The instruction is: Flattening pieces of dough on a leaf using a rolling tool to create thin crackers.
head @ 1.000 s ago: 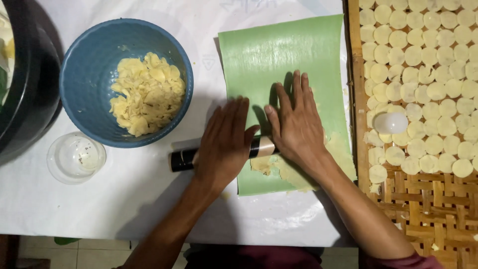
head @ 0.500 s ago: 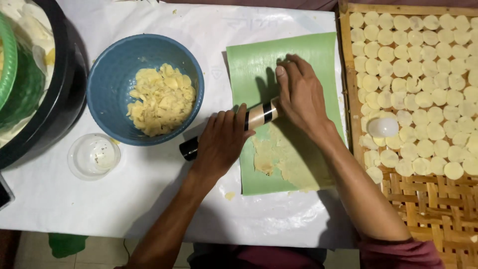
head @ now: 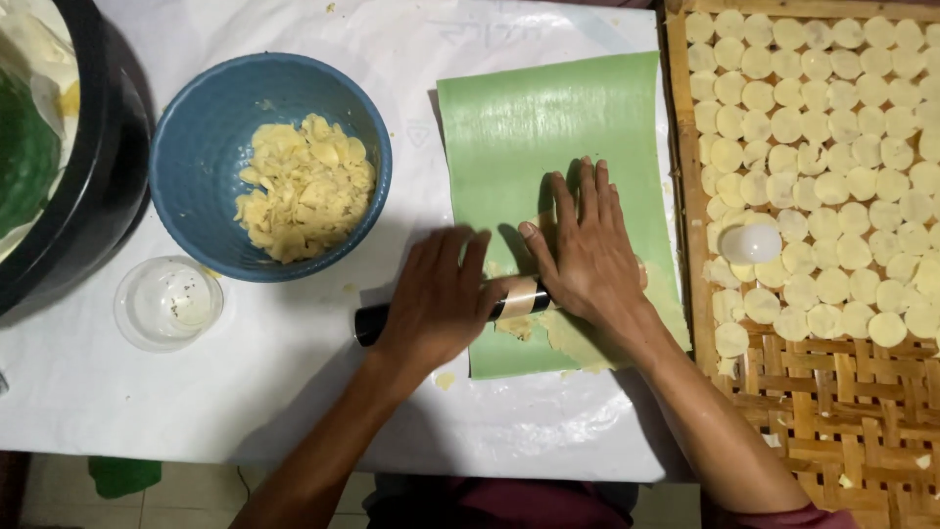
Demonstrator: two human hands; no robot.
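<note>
Here, the left hand [head: 438, 299] and the right hand [head: 587, 257] lie palm-down with fingers flat and extended across a dark cylindrical roller with a tan band [head: 517, 299], pressing it rather than clasping it. The roller rests on the near end of a green rectangular sheet [head: 548, 127] (pale flattened dough [head: 573, 338] shows beneath it), between a blue bowl of yellowish dough pieces [head: 206, 137] and a woven bamboo tray of pale round discs [head: 842, 392].

Head view, steeply down, near table [head: 294, 392]
</note>
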